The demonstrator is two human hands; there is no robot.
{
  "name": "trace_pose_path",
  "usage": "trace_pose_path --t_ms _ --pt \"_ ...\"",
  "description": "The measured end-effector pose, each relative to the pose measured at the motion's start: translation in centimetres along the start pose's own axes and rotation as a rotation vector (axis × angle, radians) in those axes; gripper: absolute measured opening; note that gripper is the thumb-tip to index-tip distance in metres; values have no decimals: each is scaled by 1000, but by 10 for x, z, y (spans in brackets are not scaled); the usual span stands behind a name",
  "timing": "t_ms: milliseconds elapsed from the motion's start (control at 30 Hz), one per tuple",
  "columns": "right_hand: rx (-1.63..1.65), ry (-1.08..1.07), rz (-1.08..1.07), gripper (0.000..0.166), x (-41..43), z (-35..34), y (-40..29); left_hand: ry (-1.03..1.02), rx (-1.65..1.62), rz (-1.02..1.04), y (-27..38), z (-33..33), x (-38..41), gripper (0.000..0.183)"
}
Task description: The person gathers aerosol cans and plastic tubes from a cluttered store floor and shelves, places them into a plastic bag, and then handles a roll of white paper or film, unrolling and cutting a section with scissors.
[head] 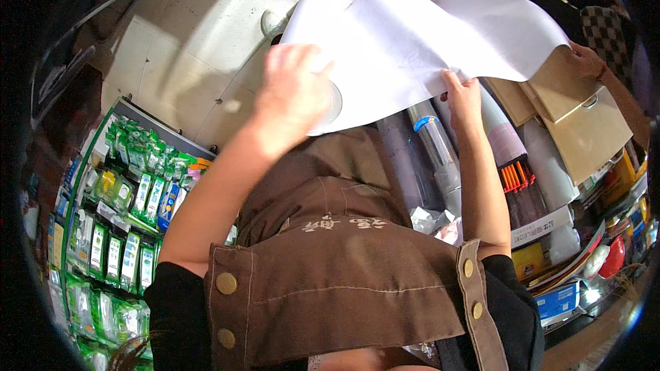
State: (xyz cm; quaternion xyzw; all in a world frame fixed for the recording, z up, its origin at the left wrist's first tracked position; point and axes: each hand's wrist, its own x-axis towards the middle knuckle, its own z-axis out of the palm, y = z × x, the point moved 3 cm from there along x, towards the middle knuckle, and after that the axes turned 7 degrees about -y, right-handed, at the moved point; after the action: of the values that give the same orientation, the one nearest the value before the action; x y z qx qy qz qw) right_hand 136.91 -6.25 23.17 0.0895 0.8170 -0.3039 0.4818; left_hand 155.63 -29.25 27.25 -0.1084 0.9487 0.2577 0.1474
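A large white sheet, smooth and wavy, spreads out in front of me, its far right part bending upward. My right hand pinches its near edge between thumb and fingers. My left hand, blurred, is over the sheet's left end, beside a round grey end or disc that it partly hides; whether its fingers grip anything is unclear. At the far right, another person's hand is at the sheet's right corner, above brown cardboard.
Shelves of green-and-white packaged goods stand at the left. Long rolls, cardboard pieces and a box with orange-red sticks lie at the right. Beyond are floor tiles and a shoe.
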Motion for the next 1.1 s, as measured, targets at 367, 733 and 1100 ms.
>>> trace_pose_path --t_ms 367,733,1100 --pt "622 -30 -192 32 -1 -26 -11 -358 -399 210 116 56 89 23" --pt "-40 -175 -8 28 -28 69 37 -414 -985 205 45 57 105 36" --pt "218 159 -113 16 13 -11 -16 -242 -535 179 19 20 41 37"
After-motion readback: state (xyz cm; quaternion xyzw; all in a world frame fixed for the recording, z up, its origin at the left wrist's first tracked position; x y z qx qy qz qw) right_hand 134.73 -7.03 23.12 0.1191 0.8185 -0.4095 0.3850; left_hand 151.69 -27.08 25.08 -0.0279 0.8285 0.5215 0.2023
